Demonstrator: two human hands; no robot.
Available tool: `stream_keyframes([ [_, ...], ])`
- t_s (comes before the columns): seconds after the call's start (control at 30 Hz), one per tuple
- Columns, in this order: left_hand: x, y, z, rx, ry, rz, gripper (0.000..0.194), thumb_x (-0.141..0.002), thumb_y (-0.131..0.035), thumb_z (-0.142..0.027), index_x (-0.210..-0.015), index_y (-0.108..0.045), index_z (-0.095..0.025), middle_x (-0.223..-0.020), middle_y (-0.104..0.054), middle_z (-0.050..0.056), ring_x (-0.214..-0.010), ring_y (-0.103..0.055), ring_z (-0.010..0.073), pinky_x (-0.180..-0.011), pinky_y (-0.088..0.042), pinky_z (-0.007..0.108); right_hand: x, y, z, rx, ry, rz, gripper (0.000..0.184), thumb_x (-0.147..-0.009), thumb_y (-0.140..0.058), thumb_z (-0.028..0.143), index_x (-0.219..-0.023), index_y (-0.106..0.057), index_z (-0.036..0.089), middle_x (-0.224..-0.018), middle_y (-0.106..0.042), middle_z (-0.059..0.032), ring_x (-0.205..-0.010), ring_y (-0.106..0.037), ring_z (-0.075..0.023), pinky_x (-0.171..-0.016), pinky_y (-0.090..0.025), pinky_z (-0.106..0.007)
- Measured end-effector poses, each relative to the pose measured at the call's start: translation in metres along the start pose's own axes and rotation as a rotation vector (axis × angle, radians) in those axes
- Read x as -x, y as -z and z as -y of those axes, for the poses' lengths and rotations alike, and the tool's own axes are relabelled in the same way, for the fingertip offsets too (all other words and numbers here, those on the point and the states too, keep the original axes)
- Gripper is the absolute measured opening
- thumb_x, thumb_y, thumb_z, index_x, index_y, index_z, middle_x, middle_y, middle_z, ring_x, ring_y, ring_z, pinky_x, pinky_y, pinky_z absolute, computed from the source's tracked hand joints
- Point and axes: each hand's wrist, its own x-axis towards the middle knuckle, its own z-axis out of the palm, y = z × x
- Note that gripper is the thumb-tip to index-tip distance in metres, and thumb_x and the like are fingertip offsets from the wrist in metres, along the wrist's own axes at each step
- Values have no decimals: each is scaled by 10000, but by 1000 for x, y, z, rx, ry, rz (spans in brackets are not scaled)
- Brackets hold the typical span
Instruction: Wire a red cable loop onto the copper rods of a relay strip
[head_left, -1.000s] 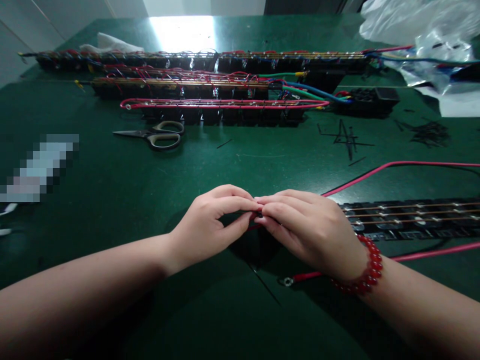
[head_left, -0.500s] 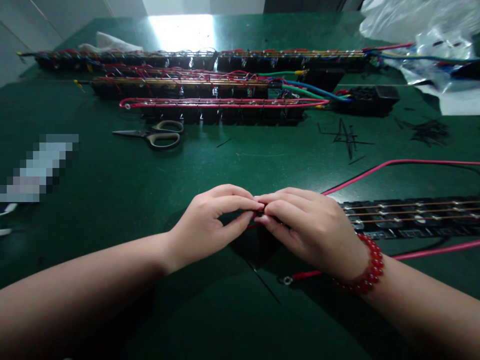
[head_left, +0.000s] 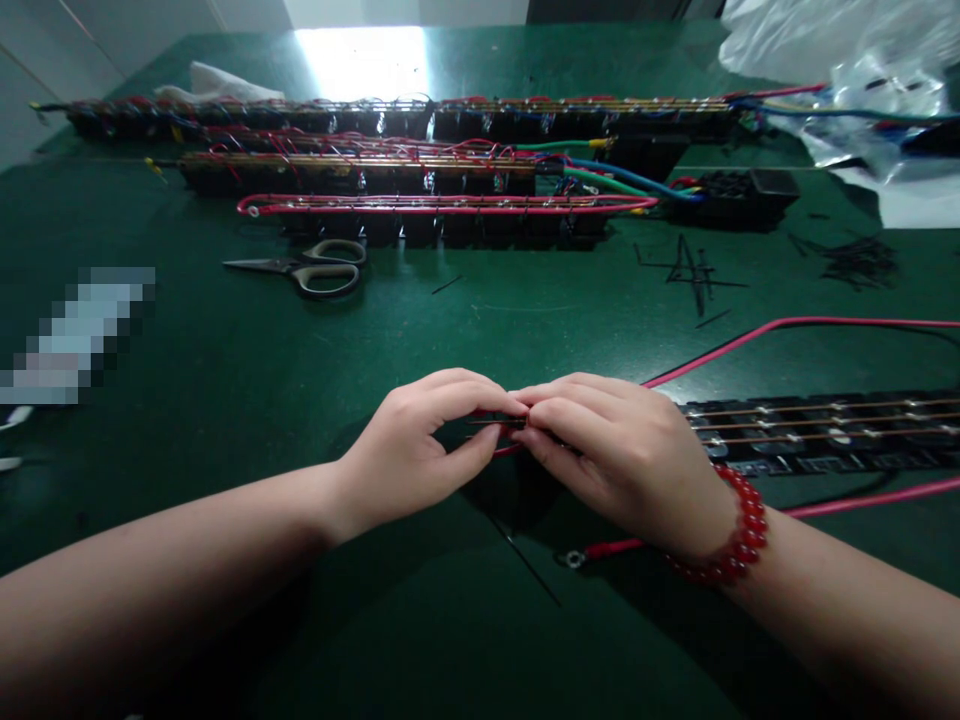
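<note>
Both the left hand (head_left: 435,430) and the right hand (head_left: 630,450) meet, fingertips together, by the mostly hidden end of a black strip (head_left: 832,437). Whether either grips it, I can't tell; rightward, it's cut off.

Black strip (head_left: 817,466): long and low, flat on its length, running from beneath both hands out past the right hand (head_left: 622,455); its near end mostly hidden.
Brass-coloured rods (head_left: 817,424): parallel along the strip's top – slim rod ends show between the left hand's (head_left: 431,435) thumb and fingers.
Upper red cable (head_left: 780,322): bent, beyond the right hand.
Lower red cable (head_left: 885,499): passes behind the right wrist.
Ring terminal (head_left: 574,559): bare metal – nearer the wearer than the right fingers.
</note>
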Motion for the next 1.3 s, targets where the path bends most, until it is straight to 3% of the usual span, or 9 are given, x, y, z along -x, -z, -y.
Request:
stream_keyframes([
  [0.47, -1, -1, 2, 10, 12, -9, 96, -893, -658, -192, -963, -723, -197, -982, -751, 41, -937, -694, 143, -868, -563, 262, -1, 1, 0, 4, 31, -17, 124, -959, -554, 226, -885, -641, 177, -969, -760, -64, -874, -693, -180, -744, -546, -307],
  [0.73, -2, -1, -2, 2, 1, -19, 85, -860, -653, -120, -898, -705, -176, -965, -743, 32, -923, -681, 117, -862, -542, 221, -1, 2, 0, 0, 27, -2, 133, -957, -564, 239, -867, -634, 170, -971, -755, -70, -891, -696, -190, -754, -551, -314],
  [1.2, -1, -1, -1, 23, 37, -13, 109, -862, -635, -115, -922, -701, -177, -948, -727, 33, -916, -665, 129, -849, -534, 244, 0, 0, -1, -10, 32, -8, 133, -955, -566, 234, -863, -632, 165, -968, -756, -74, -895, -700, -190, -782, -562, -320],
  [1.3, -1, -1, -1, 24, 51, -13, 108, -862, -630, -108, -921, -698, -168, -939, -720, 32, -910, -660, 120, -847, -522, 225, 1, 0, 0, 30, 57, -52, 96, -941, -585, 223, -899, -637, 154, -1008, -752, -87, -912, -693, -203, -778, -560, -332],
])
